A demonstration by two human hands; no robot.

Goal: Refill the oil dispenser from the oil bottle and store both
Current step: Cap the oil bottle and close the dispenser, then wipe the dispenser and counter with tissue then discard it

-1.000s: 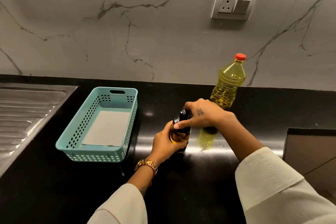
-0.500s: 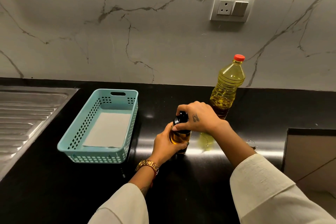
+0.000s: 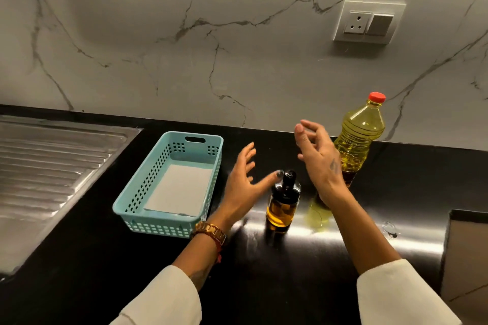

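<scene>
A: Dispenser [image 3: 282,200]?
B: Upright on the counter [image 3: 79,285] at center, black cap on, amber oil inside, free of both hands.
A: Hands?
B: Left hand [image 3: 241,187] at its 9 o'clock, fingers [image 3: 248,153] spread, holding nothing. Right hand [image 3: 319,158] at 1 o'clock, raised, fingers loose, holding nothing.
A: Bottle [image 3: 359,137]?
B: Red-capped, upright at 2 o'clock, by the wall.
A: Basket [image 3: 137,208]?
B: Teal, at 9 o'clock, beyond the left hand.

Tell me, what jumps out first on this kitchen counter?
Two open hands, the left hand and right hand, hover on either side of a small oil dispenser standing mid-counter. Behind the right hand stands a red-capped oil bottle; left of the hands sits a turquoise basket.
</scene>
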